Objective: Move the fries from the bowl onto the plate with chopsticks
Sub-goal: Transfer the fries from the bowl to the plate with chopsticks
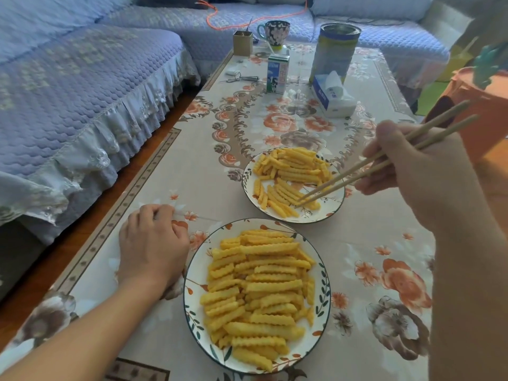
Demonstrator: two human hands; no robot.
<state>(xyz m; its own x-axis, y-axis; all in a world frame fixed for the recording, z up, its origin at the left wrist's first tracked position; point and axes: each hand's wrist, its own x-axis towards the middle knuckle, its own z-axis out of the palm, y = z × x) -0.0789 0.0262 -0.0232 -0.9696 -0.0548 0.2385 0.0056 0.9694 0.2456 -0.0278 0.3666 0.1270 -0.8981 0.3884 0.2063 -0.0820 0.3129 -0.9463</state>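
Fries: crinkle-cut yellow sticks lie in two dishes on the table; one heap fills the near dish, another heap lies in the far dish.
Near dish: a wide, leaf-rimmed plate just in front of the person, piled with fries mostly lying crosswise.
Far dish: a deeper bowl with the same leaf rim, just beyond the plate and not touching it; its fries sit in a back pile and a looser front row.
Chopsticks: a pale wooden pair slants down from the upper right, tips close together and resting among the front row of fries in the bowl; whether a fry is pinched between them cannot be told.
Right hand: the hand hovers to the right of the bowl, fingers curled round the chopsticks at mid-length.
Left hand: the hand rests on the cloth just left of the plate, fingers curled under loosely, grasping nothing.
Table: a flowered cloth covers it.
Beyond the bowl: a milk carton, a tissue pack, a tall tin and a patterned mug stand at the far end.
Left of the table: a sofa with a quilted blue cover.
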